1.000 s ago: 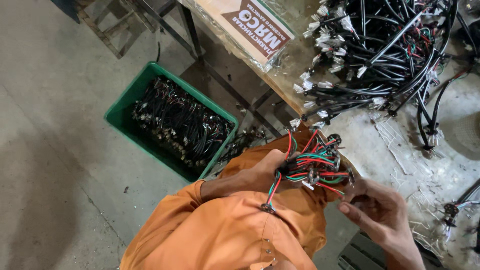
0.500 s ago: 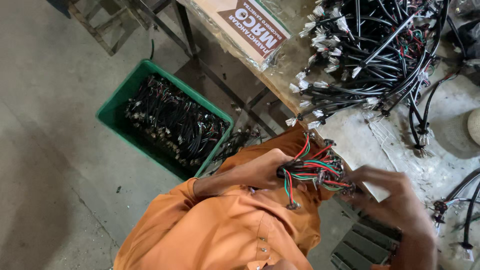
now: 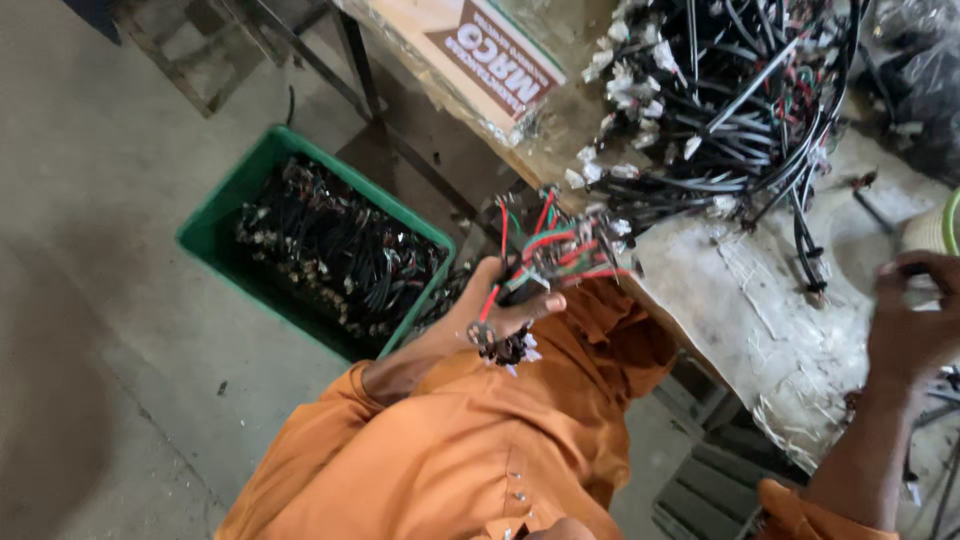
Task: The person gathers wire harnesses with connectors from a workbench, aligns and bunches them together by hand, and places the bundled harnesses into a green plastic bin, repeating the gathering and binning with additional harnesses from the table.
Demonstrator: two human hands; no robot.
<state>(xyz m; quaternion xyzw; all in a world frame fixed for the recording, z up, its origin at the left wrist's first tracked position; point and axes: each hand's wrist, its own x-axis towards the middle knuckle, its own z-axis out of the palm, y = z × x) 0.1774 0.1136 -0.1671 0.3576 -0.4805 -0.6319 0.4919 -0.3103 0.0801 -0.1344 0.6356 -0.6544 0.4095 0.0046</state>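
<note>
My left hand (image 3: 495, 305) grips a small wire harness (image 3: 545, 255) of red, green and black leads with connectors, held over my lap just off the worn table's edge. A dark cluster of connectors dangles below the palm. My right hand (image 3: 915, 320) has gone far to the right, over the table (image 3: 760, 310), its fingers curled near a pale round object at the frame's edge; I cannot see anything clearly held in it. My orange sleeves and shirt fill the lower middle.
A green crate (image 3: 225, 215) full of black wire harnesses stands on the concrete floor at left. A big tangle of black cables with white connectors (image 3: 720, 100) lies on the table's far part. A cardboard box (image 3: 470, 50) sits at the table's end.
My right hand has let go of the harness and swung right across the table. The left hand has lifted the harness slightly toward the table's edge.
</note>
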